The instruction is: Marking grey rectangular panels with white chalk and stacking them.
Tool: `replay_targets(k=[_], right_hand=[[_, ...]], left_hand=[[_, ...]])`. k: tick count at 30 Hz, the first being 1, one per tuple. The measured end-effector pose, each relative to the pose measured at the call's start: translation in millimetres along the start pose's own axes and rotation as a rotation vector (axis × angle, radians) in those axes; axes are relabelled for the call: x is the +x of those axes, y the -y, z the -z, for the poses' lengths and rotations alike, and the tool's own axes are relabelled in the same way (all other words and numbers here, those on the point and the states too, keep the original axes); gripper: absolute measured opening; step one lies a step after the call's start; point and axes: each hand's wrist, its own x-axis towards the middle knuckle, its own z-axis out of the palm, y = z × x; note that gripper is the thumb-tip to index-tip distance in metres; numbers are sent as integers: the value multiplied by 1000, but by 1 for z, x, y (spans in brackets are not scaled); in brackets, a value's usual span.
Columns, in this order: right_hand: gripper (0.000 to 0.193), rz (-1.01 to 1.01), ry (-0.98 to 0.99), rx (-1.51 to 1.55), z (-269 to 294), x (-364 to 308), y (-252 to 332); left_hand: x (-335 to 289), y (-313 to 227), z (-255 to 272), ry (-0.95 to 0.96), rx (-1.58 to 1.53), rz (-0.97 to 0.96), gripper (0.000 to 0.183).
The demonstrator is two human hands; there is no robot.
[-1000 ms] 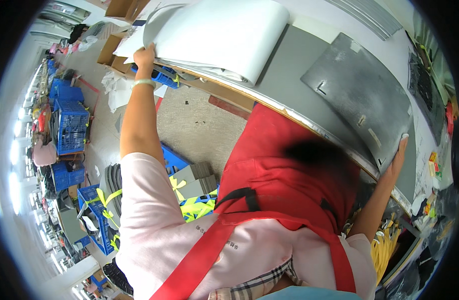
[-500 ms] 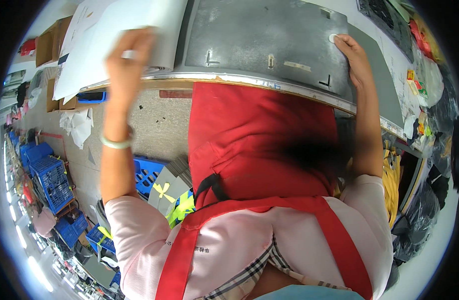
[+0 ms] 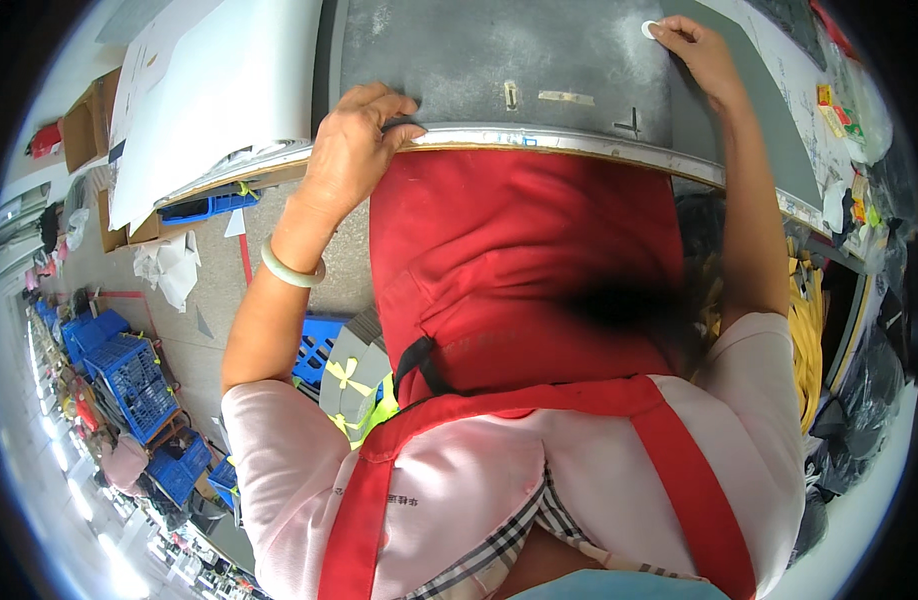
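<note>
A dark grey board (image 3: pixel 499 60), worn and smudged, lies on the worktable along its near edge, with small strips of tape and a black corner mark on it. My left hand (image 3: pixel 357 140) rests at the board's near left corner. Its fingers are bent but apart, and grey surface shows between thumb and forefinger. Between the thumb and fingers of my right hand (image 3: pixel 701 58), at the board's right side, is a small white disc (image 3: pixel 649 30). I cannot tell what the disc is made of. Large white sheets (image 3: pixel 241 80) lie left of the board, their near edge curling.
The table's near edge (image 3: pixel 559 142) runs just in front of my red apron (image 3: pixel 529 250). Blue plastic crates (image 3: pixel 137 385) stand on the floor at the left, near crumpled white paper (image 3: pixel 169 265). Yellow cloth (image 3: pixel 805 340) and black plastic bags (image 3: pixel 847 440) are on the right.
My left hand has come right and down from over the white sheets to the grey board's near corner. My right hand still pinches the white disc. The whole view has shifted slightly.
</note>
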Motion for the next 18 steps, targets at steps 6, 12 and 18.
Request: replay_targets(k=[6, 12, 18], right_hand=[[31, -17, 10, -46, 3, -1, 1], [32, 17, -18, -79, 4, -8, 3], [19, -132, -39, 142, -2, -14, 28]], left_hand=[[-4, -1, -4, -28, -15, 9, 24], [-4, 0, -7, -30, -19, -42, 19], [-5, 0, -9, -61, 4, -88, 18]])
